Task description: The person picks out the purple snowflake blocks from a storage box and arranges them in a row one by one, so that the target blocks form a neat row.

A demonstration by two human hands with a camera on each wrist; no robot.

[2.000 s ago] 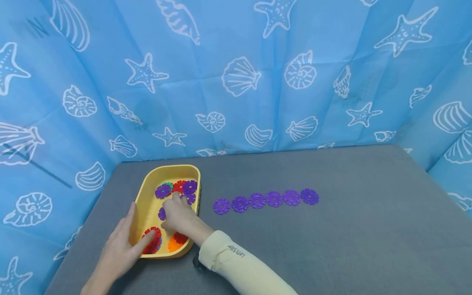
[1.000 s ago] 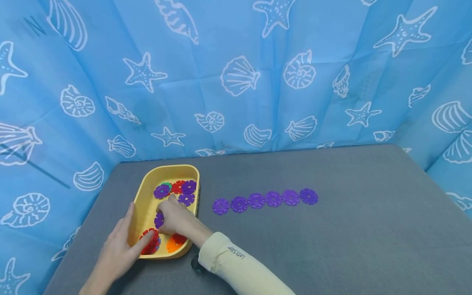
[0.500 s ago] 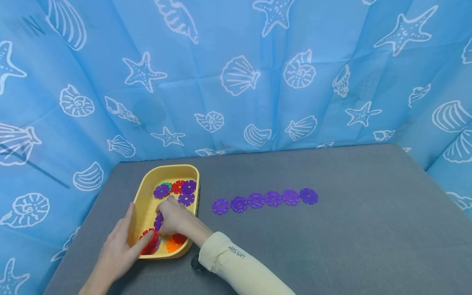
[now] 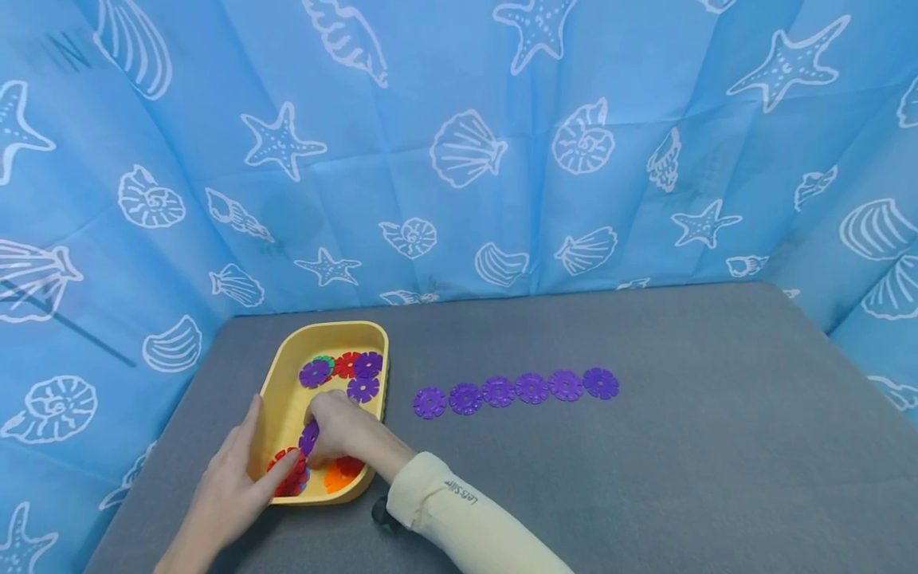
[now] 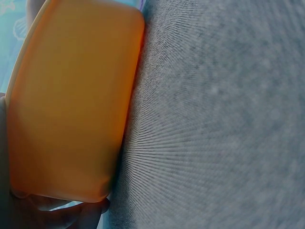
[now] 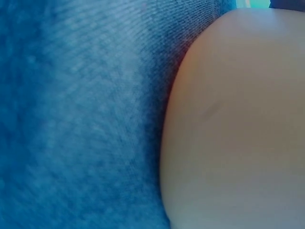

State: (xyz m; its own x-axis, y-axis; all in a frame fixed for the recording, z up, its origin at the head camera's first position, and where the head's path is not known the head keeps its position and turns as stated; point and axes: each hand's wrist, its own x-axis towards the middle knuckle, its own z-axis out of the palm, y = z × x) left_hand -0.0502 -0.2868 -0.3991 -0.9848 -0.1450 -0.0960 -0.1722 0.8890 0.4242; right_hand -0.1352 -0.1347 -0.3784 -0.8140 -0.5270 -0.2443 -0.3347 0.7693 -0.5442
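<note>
In the head view a yellow plastic tray [image 4: 283, 383] holds snowflake-shaped building discs. My left hand [image 4: 228, 482] grips its near left corner, thumb over the rim and fingers along the outer side; in the left wrist view dark fingers [image 5: 71, 217] curl at the wall's end. Inside the tray, my right hand [image 4: 343, 426] pinches a purple disc [image 4: 309, 438] that stands tilted, its fingertips mostly hidden. Beside that disc lie red discs [image 4: 287, 473], partly under the left thumb. The right wrist view shows only the tray's outer wall [image 6: 238, 119] and the cloth.
On the grey tabletop [image 4: 645, 462], several purple discs [image 4: 532, 388] form a row right of the tray. Purple discs [image 4: 363, 388], a red disc [image 4: 346, 364] and a green disc [image 4: 329, 363] lie at the tray's far end, orange [image 4: 337, 477] at the near end. A blue shell-print curtain [image 4: 459, 215] stands behind.
My right hand has moved toward the near end of the tray, and the purple disc has moved with it toward the red discs. The left hand keeps its hold on the tray.
</note>
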